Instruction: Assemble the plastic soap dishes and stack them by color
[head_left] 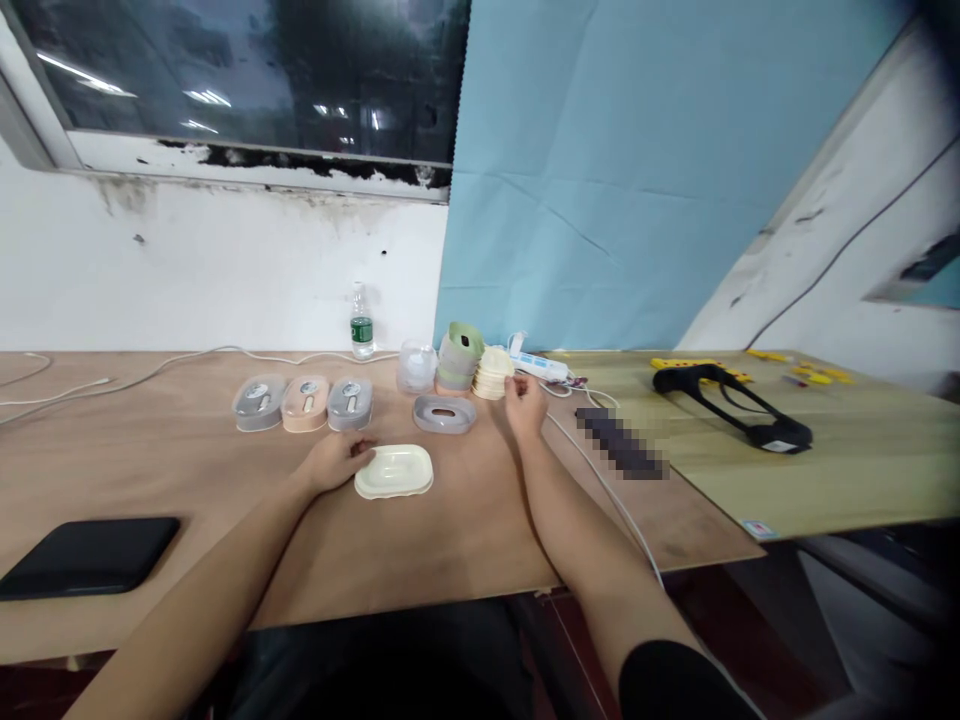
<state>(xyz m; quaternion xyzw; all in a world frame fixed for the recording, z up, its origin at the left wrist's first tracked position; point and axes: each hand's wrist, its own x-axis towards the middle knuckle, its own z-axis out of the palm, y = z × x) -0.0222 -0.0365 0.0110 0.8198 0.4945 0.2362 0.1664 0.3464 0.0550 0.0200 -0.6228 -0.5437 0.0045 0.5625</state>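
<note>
My left hand (pixel 335 460) rests on the wooden table (pixel 187 470), its fingers curled against the left edge of a cream oval dish (pixel 395 471). My right hand (pixel 524 404) reaches forward and pinches the near edge of a stack of cream round pieces (pixel 491 374). A grey oval ring-shaped lid (pixel 444 413) lies between the two hands, beyond the dish. Behind it stand a clear container (pixel 417 366) and a stack of grey, green and peach containers (pixel 459 359).
Three closed oval boxes, grey (pixel 259 402), peach (pixel 305 402) and grey (pixel 350 402), sit in a row at the left. A water bottle (pixel 361 322) stands by the wall. A black tablet (pixel 88 555) lies near left; a power strip (pixel 540 365), cables and a black strap (pixel 739 405) lie right.
</note>
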